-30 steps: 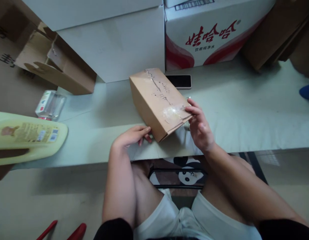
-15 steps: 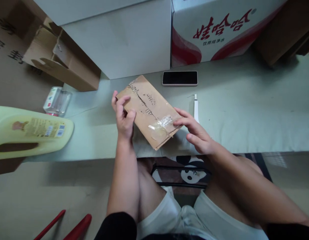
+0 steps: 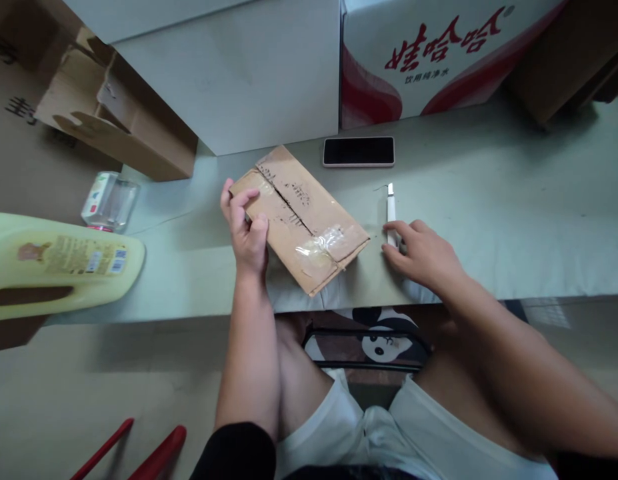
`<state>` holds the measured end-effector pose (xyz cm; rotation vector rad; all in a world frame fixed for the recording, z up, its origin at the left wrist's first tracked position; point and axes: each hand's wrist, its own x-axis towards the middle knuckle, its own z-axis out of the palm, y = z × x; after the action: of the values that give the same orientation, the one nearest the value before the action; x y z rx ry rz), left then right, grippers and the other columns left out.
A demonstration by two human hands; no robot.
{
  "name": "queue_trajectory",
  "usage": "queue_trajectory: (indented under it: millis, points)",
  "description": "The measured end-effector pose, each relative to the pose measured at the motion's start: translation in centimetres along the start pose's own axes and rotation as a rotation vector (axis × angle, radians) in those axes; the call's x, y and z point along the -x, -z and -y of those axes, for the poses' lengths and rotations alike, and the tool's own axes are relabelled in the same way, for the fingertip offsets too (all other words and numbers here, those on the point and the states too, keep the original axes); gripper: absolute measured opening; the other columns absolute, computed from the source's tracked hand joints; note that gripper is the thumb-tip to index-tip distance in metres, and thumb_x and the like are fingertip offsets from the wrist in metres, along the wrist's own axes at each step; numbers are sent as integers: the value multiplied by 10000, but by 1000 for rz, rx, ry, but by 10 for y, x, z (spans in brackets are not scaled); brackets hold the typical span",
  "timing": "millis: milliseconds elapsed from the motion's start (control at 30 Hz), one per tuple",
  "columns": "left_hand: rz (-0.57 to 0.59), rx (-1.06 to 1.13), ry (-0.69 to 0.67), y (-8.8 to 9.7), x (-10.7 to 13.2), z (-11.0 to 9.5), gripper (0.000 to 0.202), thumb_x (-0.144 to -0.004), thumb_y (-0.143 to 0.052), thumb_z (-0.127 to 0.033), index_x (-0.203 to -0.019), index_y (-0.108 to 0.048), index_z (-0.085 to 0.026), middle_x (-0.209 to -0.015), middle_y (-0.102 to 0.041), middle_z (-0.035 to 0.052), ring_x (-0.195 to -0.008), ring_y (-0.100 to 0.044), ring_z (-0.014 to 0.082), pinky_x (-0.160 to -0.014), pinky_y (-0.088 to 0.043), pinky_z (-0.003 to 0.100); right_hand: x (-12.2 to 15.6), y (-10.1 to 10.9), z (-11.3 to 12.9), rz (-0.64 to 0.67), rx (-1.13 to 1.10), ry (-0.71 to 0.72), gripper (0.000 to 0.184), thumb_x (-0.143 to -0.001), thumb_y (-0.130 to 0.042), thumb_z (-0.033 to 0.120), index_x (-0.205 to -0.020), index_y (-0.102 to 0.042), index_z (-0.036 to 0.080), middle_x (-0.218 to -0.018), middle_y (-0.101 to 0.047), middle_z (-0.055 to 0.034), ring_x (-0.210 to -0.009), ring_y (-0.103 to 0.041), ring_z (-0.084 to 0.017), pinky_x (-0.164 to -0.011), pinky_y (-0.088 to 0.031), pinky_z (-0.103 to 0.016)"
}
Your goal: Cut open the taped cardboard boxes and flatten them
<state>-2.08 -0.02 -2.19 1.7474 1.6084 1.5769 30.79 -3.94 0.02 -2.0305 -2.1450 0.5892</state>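
Box (image 3: 301, 217): flat on surface (image 3: 489, 220), tape intact, unopened. Left hand (image 3: 246, 230): clamped on far corner. Right hand (image 3: 423, 257): fingers curled over cutter (image 3: 390, 203), grip cannot tell. Cutting seemingly not begun.

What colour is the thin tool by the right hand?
The tool is white; the head view shows it.

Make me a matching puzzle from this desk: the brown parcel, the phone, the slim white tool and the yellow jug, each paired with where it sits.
1 brown parcel
2 phone
3 slim white tool
4 yellow jug

a on its side, far left
b corner gripped by the left hand
c under the right hand fingertips
d flat before the red-and-white carton

Pairs: 1-b, 2-d, 3-c, 4-a
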Motion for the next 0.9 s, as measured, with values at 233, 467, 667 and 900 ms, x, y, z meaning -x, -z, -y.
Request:
queue_trajectory:
  millis: [233, 467, 667, 900]
  points:
    - [-30, -31, 24, -3, 0, -4, 412, -852, -603, -574, -1157, -634, -299, -1582, -409, 45, -1612, -183, 296, -1326, -201, 467, 4, 4, -7, -31, -90, 40, 194, -836, -621, 363, -970, -632, 222, -782, -640, -43, -662, -527, -196, -590, -312, -319]
    - [-20, -22, 19, -2, -1, -4, 421, -845, -599, -577, -1156, -631, -295, -1580, -412, 50, -1607, -189, 309, -1322, -199, 485, 29, 8, 10, -311, -878, 166, 229, -815, -667, 304, -944, -481, 267, -754, -523, 30, -604, -463, -138, -572, -374, -297]
    - [-30, -16, 0, -4, 1, -5, 429, -858, -573, -584, -1162, -627, -286, -1566, -423, 63, -1585, -246, 306, -1312, -219, 472, 51, 1, 31, -111, -1385, 516, 180, -957, -570, 372, -1114, -591, 284, -672, -527, 29, -592, -506, -151, -521, -378, -278]
    - [-9, -47, 4, -3, 1, -6, 447, -864, -570, -595, -1182, -630, -286, -1544, -448, 66, -1570, -293, 315, -1314, -228, 473, 62, 23, 44, 77, -1571, 473, 392, -922, -532, 697, -1209, -545, 430, -696, -443, 38, -493, -392, -150, -482, -405, -323]
